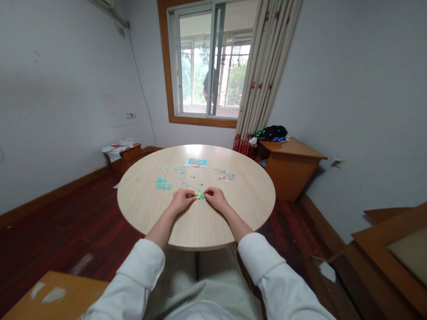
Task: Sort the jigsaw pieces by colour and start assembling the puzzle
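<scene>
My left hand rests on the round table with its fingers pinched at the left edge of a small cluster of joined jigsaw puzzle pieces, teal and yellow. On the cluster's right edge, the fingertips of my right hand are pressed together around a piece. The fingers partly cover the pieces they touch. Just beyond the hands lie a few loose pieces. A pile of teal pieces is to the left, and pink and pale pieces are to the right. Behind them lies a picture card, mostly blue.
The light wood table has a rounded edge close to my body. A wooden desk with dark cloth on it stands at the back right. A low cabinet is at the back left. Beyond the window, a person is visible.
</scene>
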The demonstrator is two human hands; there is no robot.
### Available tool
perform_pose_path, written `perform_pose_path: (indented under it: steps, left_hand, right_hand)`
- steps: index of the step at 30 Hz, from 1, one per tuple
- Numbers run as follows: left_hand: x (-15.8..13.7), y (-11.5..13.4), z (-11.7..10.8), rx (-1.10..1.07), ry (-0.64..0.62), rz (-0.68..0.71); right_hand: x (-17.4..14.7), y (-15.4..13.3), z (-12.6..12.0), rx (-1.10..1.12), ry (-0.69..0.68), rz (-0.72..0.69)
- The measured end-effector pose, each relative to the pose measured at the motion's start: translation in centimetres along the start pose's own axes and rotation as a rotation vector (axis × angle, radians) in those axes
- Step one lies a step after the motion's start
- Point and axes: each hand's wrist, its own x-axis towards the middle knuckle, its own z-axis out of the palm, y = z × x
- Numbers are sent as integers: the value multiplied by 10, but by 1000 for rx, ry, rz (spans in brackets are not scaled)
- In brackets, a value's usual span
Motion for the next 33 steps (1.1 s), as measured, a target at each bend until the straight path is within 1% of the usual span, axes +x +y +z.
perform_pose_path:
  steps: [11,24,29,33]
  left_hand:
    - [1,-5,3,-1,15,21]
    - [0,-5,2,6,9,30]
    - [1,-7,3,-1,11,20]
    - [2,-6,4,13,19,24]
  right_hand:
    - [0,-2,0,-14,-22,10]
    - [1,0,-1,-12,-25,52]
    - [1,-1,1,76,8,72]
    - [5,2,-1,208,108,116]
